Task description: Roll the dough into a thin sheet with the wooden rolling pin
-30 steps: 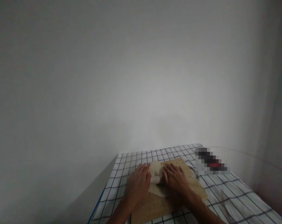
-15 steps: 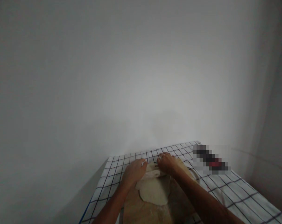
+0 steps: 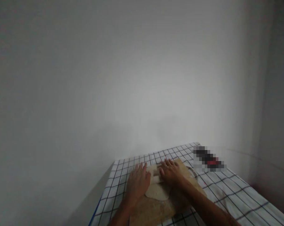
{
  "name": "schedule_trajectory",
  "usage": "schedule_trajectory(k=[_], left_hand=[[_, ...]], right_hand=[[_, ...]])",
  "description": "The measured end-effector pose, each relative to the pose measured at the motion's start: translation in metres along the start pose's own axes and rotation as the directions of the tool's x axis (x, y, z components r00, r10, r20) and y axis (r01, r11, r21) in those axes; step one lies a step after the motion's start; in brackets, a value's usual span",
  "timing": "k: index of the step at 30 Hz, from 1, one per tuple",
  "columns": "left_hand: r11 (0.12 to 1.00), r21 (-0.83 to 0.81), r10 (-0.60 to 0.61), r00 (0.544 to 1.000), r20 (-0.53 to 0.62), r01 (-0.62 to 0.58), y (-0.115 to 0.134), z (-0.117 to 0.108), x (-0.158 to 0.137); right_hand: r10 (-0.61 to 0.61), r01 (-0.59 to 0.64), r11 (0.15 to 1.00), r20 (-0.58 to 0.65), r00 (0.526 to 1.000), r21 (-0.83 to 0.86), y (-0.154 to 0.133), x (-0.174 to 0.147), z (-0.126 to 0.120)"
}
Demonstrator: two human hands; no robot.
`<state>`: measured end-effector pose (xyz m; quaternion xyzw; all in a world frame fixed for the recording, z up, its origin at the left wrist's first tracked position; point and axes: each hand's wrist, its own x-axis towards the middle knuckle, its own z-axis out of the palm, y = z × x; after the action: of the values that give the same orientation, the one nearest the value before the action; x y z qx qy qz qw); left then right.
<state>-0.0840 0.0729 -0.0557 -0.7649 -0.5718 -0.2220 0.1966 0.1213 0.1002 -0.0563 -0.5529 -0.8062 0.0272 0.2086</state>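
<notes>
A flattened sheet of pale dough (image 3: 157, 192) lies on a wooden board (image 3: 153, 209). Across the dough runs a pale bar (image 3: 156, 179), which looks like a rolling pin; its ends are hidden under my hands. My left hand (image 3: 139, 181) is flat over the left side, fingers stretched forward and apart. Over the right side rests my right hand (image 3: 170, 172), palm down with its fingers extended. Both palms appear to touch the bar, though the contact itself is hidden. Some dough shows beyond the bar, between the hands.
The board sits on a white tablecloth (image 3: 226, 188) with a dark grid. A blurred-out dark and red object (image 3: 209, 158) lies at the right back. Right of the board, a thin curved edge (image 3: 193, 172) shows. A plain wall (image 3: 142, 78) rises behind the table.
My fingers were curled over at the dough's far side; now they are stretched flat. Both hands have shifted slightly right in view, and the camera view has moved a little.
</notes>
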Motion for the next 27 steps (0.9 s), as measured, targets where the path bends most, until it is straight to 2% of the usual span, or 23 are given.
schedule_trajectory(k=[3, 6, 9, 12, 15, 17, 19, 22, 24, 27], left_hand=[[0.998, 0.07, -0.008, 1.0, -0.012, 0.009, 0.011, -0.008, -0.026], [0.999, 0.042, 0.032, 0.998, -0.048, -0.03, 0.023, -0.022, -0.058], [0.997, -0.062, 0.047, 0.999, -0.025, -0.049, 0.032, -0.04, -0.086], [0.956, -0.29, -0.02, 0.997, 0.072, 0.041, 0.029, -0.06, -0.097], [0.823, -0.52, -0.158, 0.971, 0.178, 0.229, 0.015, -0.073, -0.092], [0.791, -0.548, -0.208, 0.962, 0.177, 0.272, 0.006, -0.074, -0.083], [0.835, -0.498, -0.197, 0.972, 0.128, 0.234, 0.003, -0.067, -0.074], [0.903, -0.385, -0.175, 0.981, 0.079, 0.192, 0.012, -0.047, -0.064], [0.931, -0.305, -0.19, 0.98, 0.063, 0.2, 0.023, -0.032, -0.061], [0.954, -0.219, -0.203, 0.979, 0.037, 0.206, 0.038, -0.022, -0.066]], right_hand=[[-0.028, 0.028, 0.999, -0.005, 1.0, 0.019, -0.005, -0.03, -0.006], [-0.086, 0.087, 0.995, -0.029, 0.996, 0.039, -0.012, -0.064, -0.012], [-0.16, 0.167, 0.983, -0.101, 0.982, 0.07, -0.015, -0.092, -0.017], [-0.238, 0.243, 0.969, -0.09, 0.967, 0.044, -0.006, -0.102, -0.026], [-0.355, 0.355, 0.934, 0.004, 0.935, 0.043, 0.02, -0.099, -0.036], [-0.318, 0.319, 0.945, -0.03, 0.948, 0.066, 0.045, -0.092, -0.041], [-0.21, 0.222, 0.963, -0.09, 0.974, 0.152, 0.07, -0.082, -0.044], [-0.138, 0.215, 0.894, -0.214, 0.967, 0.394, 0.094, -0.062, -0.047], [-0.111, 0.232, 0.834, -0.261, 0.959, 0.5, 0.097, -0.047, -0.049], [-0.09, 0.236, 0.804, -0.281, 0.955, 0.546, 0.083, -0.025, -0.05]])
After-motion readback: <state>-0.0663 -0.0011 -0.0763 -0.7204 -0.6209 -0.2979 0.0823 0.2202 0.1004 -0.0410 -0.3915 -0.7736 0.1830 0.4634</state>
